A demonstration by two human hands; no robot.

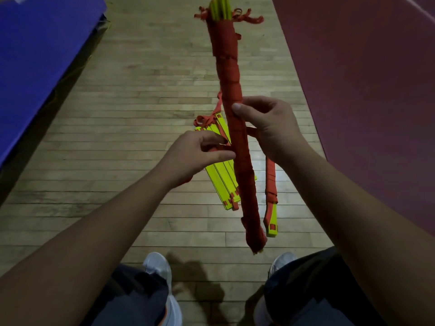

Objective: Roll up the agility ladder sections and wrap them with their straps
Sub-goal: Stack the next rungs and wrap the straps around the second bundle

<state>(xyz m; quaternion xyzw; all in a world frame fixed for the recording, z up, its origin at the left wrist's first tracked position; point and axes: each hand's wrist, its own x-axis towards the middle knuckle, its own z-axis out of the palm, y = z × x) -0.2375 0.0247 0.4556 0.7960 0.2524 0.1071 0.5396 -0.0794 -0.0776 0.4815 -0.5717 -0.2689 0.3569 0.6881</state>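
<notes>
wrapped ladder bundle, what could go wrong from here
The left hand pinches only a short strap end; if that grip slips, the wrap on the bundle could loosen.
The right hand holds the bundle mid-length, so it may tip.
Loose strap tails at the far end could snag.

Head camera looks steeply down, close over the wood floor (141, 114).

The wooden plank floor (131, 95) carries a blue mat (42, 55) along its left edge and a dark red mat (367, 90) along its right edge. Between them lies a stack of yellow ladder rungs (221, 175) with red straps (204, 120). Two pale shoes (157, 267) stand at the near edge.
</notes>
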